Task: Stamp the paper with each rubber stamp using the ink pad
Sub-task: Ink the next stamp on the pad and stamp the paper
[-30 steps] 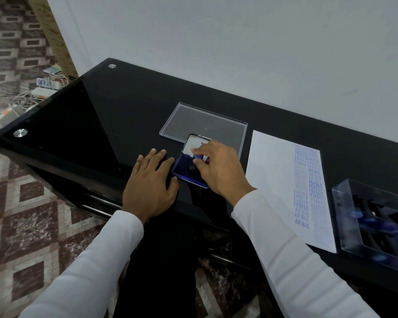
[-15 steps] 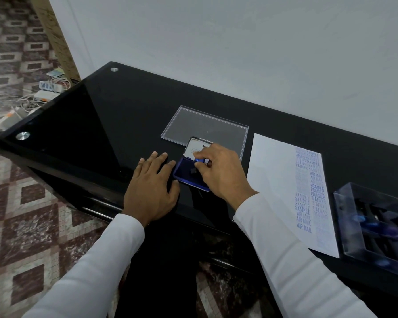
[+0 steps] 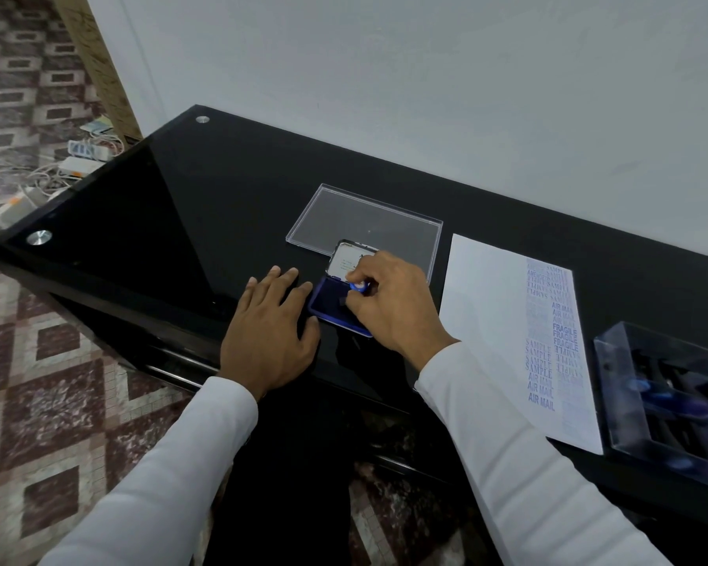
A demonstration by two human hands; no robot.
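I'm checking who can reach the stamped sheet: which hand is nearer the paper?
Right. The right hand grips a stamp on the ink pad, just left of the paper; the left hand rests flat beyond the pad.

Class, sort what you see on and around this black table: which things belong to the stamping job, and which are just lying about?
Belongs to the job:
- blue-handled rubber stamp gripped by the right hand
- open blue ink pad, steadied by the left hand
- white paper sheet with blue stamp marks
- clear plastic box of stamps

Just lying about:
- clear plastic lid
- white power strips and cables on the floor
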